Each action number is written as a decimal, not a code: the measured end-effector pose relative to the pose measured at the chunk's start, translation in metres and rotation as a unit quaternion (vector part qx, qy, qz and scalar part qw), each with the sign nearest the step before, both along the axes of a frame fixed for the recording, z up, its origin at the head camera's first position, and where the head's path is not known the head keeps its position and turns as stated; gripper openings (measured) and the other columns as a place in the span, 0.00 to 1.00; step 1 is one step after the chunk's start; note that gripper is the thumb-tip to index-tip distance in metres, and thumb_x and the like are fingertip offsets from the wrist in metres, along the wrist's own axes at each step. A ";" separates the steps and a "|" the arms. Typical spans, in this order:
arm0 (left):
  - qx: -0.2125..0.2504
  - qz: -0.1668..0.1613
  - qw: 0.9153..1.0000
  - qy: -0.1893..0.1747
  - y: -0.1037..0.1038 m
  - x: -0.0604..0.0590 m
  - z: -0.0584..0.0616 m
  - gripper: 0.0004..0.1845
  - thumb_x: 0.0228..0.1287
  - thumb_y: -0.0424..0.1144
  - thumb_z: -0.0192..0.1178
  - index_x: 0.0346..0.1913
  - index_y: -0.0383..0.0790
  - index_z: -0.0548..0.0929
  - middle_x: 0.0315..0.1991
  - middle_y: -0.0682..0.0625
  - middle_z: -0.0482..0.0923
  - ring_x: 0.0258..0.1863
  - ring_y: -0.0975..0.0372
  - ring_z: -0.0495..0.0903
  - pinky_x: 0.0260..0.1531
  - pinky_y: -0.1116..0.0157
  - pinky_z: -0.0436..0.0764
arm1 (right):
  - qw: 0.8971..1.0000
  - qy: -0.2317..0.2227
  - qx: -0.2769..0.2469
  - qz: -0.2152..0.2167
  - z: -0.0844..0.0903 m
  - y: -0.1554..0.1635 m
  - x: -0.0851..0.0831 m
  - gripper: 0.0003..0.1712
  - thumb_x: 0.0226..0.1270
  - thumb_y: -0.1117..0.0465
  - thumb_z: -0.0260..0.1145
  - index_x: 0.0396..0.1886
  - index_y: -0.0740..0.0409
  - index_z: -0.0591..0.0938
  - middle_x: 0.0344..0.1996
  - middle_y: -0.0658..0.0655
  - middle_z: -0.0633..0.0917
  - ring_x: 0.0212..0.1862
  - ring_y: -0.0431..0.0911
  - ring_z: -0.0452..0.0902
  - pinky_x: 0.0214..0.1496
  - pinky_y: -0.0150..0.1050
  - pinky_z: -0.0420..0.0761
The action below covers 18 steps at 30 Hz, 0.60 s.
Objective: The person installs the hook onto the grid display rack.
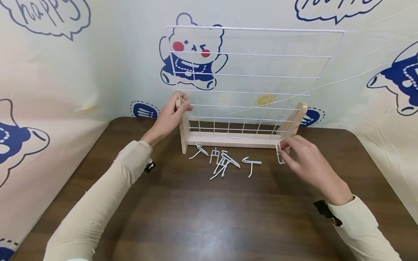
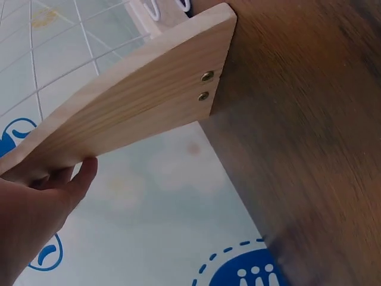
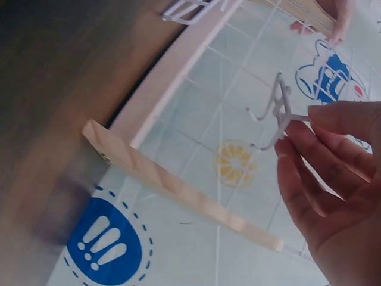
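Note:
A white wire grid rack (image 1: 241, 76) stands tilted in a pale wooden base (image 1: 228, 139) on the brown table. At the top of the base's left side panel (image 2: 137, 101), my left hand (image 1: 169, 114) grips the wood, its thumb in front. My right hand (image 1: 305, 159), near the lower right of the rack, pinches a white wire hook (image 3: 280, 116) between thumb and fingertips. That hook is apart from the table, its prongs pointing away from the palm. Several more white hooks (image 1: 225, 161) lie in front of the base, some overlapping.
The table (image 1: 196, 217) runs back to a wall covering (image 1: 124, 54) printed with cartoon bears, close behind the rack. The base's right side panel (image 1: 295, 117) stands beside my right hand.

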<state>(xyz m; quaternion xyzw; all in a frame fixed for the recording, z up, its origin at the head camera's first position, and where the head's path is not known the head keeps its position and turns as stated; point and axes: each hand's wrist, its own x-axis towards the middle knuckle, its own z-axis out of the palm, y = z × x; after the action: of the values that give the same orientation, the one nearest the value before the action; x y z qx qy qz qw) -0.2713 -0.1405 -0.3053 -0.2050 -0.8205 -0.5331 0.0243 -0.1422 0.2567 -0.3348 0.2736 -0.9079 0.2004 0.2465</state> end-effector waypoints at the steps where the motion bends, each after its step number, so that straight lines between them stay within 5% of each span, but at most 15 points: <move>1: 0.002 0.003 1.000 -0.002 -0.001 -0.002 -0.002 0.16 0.81 0.49 0.43 0.57 0.39 0.66 0.58 0.36 0.76 0.60 0.48 0.77 0.63 0.44 0.68 | 1.000 0.008 -0.006 0.000 0.003 0.000 0.000 0.11 0.55 0.74 0.72 0.34 0.58 0.82 0.32 0.52 0.82 0.35 0.43 0.77 0.36 0.36 0.73; 6: 0.017 0.014 1.000 -0.006 -0.006 -0.014 -0.015 0.24 0.80 0.58 0.35 0.58 0.41 0.67 0.58 0.38 0.78 0.59 0.51 0.79 0.56 0.45 0.71 | 0.999 0.043 -0.031 0.008 0.018 -0.002 0.000 0.11 0.54 0.75 0.72 0.35 0.61 0.83 0.33 0.53 0.83 0.37 0.44 0.77 0.41 0.31 0.71; 18: 0.077 0.034 0.996 0.028 0.000 -0.020 -0.027 0.22 0.81 0.55 0.36 0.55 0.39 0.69 0.47 0.34 0.82 0.50 0.49 0.82 0.46 0.48 0.76 | 0.986 0.127 -0.112 -0.002 0.048 -0.004 -0.002 0.08 0.55 0.75 0.72 0.35 0.66 0.83 0.31 0.59 0.83 0.37 0.36 0.73 0.43 0.24 0.67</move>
<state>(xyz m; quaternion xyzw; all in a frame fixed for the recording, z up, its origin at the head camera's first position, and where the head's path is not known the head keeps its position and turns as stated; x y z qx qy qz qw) -0.2916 -0.1401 -0.3324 -0.1897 -0.7822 -0.5878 0.0815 -0.1438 0.2522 -0.2868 0.2655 -0.8415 0.2635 0.3897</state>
